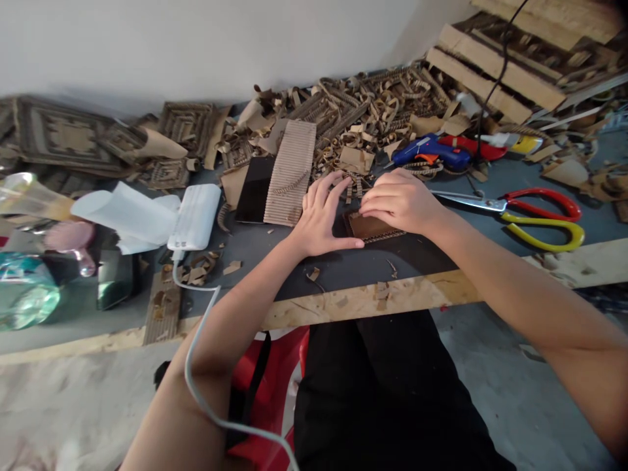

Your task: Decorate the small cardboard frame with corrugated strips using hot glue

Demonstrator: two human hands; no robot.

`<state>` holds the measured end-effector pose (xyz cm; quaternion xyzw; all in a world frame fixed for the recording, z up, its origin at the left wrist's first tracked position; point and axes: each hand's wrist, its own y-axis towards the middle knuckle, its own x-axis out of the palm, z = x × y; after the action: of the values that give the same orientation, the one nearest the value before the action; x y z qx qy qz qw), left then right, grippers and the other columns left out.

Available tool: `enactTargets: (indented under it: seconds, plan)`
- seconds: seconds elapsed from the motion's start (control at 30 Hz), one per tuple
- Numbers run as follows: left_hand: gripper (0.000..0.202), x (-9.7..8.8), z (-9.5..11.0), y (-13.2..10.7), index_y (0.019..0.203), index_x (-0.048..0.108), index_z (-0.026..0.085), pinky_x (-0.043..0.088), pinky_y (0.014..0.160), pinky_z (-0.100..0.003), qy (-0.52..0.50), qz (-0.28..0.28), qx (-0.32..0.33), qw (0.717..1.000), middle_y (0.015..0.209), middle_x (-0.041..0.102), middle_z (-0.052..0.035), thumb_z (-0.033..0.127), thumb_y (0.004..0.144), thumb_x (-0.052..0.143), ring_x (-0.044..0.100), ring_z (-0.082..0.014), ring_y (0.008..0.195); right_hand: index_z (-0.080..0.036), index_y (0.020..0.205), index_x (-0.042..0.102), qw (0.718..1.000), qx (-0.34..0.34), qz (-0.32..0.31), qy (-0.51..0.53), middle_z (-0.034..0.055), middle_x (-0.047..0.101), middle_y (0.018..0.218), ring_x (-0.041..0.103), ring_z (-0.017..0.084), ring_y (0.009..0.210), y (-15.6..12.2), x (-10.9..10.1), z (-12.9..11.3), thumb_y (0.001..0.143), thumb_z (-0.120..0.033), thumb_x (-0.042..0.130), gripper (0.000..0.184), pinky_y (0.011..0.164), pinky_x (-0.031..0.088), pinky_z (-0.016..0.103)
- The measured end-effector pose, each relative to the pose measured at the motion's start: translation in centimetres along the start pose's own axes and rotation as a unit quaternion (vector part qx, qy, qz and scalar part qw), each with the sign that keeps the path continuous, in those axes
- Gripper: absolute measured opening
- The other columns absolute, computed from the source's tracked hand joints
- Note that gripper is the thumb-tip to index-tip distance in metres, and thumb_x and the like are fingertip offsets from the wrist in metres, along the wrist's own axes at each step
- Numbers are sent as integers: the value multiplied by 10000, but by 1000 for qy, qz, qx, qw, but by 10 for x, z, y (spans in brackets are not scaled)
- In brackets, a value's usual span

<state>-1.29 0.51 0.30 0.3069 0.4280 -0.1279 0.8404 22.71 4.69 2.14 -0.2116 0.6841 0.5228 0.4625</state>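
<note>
My left hand [321, 216] lies flat on the dark tabletop [275, 261], fingers spread, its thumb beside a small brown cardboard piece [369, 227]. My right hand [398, 198] is curled over the top edge of that piece, fingertips pressed down onto it. A thin corrugated strip runs along the piece's lower edge. The part of the piece under my right hand is hidden.
A corrugated cardboard sheet [290, 173] and a dark panel [254, 188] lie left of my hands. Red-and-yellow scissors [534, 212] and a blue glue gun [432, 152] lie right. Cardboard scraps [363, 111] pile behind. A white power bank [195, 216] with cable sits left.
</note>
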Motion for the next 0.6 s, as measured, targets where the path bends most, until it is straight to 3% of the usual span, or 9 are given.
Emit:
enactTargets:
  seconds: [0.07,0.17,0.37,0.6]
  plan:
    - [1250,2,0,0,1529,337,201,245,1185,-595,21,-24,5,999,1593,344,-231,950,568,617,293,-457,1480,-290,933,787,1000,4,-13,7,-16,788,991,646,193,980,0,1,0,987,-280,591,203,864,424,381]
    - [1279,2,1,0,1548,302,202,241,1175,-607,15,-54,6,998,1537,400,-229,934,557,649,336,-460,1440,-288,915,791,1000,1,-17,5,-15,788,974,639,196,974,0,2,-1,1001,-305,566,241,861,423,388]
    - [1163,-2,6,2,1514,355,200,347,1095,-596,3,-109,-5,994,1304,564,-179,808,603,746,479,-430,1280,-283,899,784,1000,-11,-13,17,-25,788,931,612,194,938,0,3,-1,1017,-346,544,275,825,407,386]
    - [914,2,4,2,1421,454,201,386,1098,-572,7,-107,14,994,1315,579,-172,664,696,761,501,-400,1275,-291,869,794,1000,6,-13,25,-22,790,919,621,199,919,2,2,-3,1014,-353,541,297,825,407,404]
